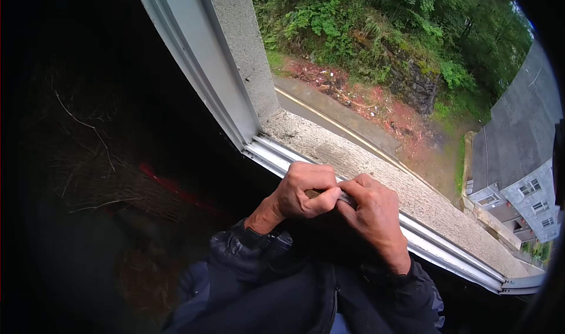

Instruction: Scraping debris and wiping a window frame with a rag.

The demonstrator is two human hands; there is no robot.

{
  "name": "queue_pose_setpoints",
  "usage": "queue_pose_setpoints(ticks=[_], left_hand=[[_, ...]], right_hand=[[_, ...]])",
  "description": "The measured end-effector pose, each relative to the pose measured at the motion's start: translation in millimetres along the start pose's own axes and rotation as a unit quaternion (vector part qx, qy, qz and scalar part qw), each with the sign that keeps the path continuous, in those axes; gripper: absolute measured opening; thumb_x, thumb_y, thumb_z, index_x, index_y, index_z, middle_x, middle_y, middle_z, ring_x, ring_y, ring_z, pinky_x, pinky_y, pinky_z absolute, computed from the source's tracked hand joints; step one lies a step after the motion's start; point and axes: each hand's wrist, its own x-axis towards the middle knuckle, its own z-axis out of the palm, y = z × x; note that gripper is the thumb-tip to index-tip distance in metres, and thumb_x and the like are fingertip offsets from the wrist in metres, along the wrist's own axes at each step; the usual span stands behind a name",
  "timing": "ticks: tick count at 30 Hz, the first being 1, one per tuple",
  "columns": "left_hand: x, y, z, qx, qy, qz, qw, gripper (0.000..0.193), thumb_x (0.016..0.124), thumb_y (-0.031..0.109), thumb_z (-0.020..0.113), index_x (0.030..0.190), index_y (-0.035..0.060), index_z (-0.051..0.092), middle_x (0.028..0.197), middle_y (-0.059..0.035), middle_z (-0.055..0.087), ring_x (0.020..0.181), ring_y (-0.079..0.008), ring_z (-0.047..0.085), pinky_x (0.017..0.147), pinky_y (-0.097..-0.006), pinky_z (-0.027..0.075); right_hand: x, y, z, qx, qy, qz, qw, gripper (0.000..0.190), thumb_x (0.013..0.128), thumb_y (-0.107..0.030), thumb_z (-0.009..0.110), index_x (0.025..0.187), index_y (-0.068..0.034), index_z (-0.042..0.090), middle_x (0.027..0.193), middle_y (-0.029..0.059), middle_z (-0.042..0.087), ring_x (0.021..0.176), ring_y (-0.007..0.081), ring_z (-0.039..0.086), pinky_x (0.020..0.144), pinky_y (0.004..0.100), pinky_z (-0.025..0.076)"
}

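Observation:
My left hand (309, 190) and my right hand (371, 210) meet just above the metal window track (446, 250). Both have curled fingers and pinch a small dark piece (348, 198) between them, its material unclear. A bit of brown shows inside the curl of my left hand. Most of the piece is hidden by fingers. Dark jacket sleeves end at both wrists.
The window's side frame (220, 64) rises at upper left. Beyond the track lies a rough concrete sill (326, 140), with a road (304, 109), shrubs and a grey-roofed building (525, 113) outside. In the dark at left is a bundle of thin twigs (128, 197).

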Motion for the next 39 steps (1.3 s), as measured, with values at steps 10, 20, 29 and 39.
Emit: queue_pose_setpoints(ticks=[10,20,29,39], left_hand=[[-13,-30,-64,-0.067,0.060,-0.056,0.994,0.022,0.083,0.010,0.057,0.064,-0.0012,0.056,0.063,-0.0079,0.059,0.054,-0.0158,0.054,0.051,-0.0296,0.043],[-10,-9,2,-0.255,0.064,-0.079,0.962,0.024,0.083,0.012,0.056,0.062,-0.0002,0.055,0.065,-0.0102,0.057,0.057,-0.0156,0.054,0.051,-0.0283,0.046],[32,44,133,-0.305,-0.064,-0.109,0.944,0.024,0.088,0.013,0.055,0.068,-0.0005,0.058,0.070,-0.0108,0.060,0.061,-0.0156,0.055,0.057,-0.0294,0.046],[54,62,165,-0.329,-0.032,-0.179,0.927,0.033,0.095,0.015,0.051,0.068,-0.0036,0.056,0.071,-0.0140,0.058,0.061,-0.0173,0.056,0.060,-0.0310,0.048]], right_hand=[[63,-25,69,0.015,0.026,-0.046,0.999,0.018,0.076,-0.019,0.073,0.085,-0.008,0.063,0.082,0.0105,0.058,0.081,0.0326,0.063,0.064,0.0453,0.049],[-9,6,-8,-0.019,-0.019,0.041,0.999,0.025,0.073,-0.017,0.076,0.096,-0.011,0.068,0.086,0.0069,0.061,0.083,0.0295,0.064,0.068,0.0425,0.050],[-109,54,-105,-0.046,0.053,0.170,0.983,0.028,0.070,-0.011,0.076,0.097,-0.011,0.073,0.087,0.0066,0.065,0.080,0.0280,0.065,0.069,0.0397,0.050],[-161,98,-133,0.001,0.101,0.149,0.984,0.024,0.074,-0.014,0.074,0.098,-0.011,0.074,0.086,0.0070,0.066,0.080,0.0279,0.066,0.069,0.0381,0.051]])
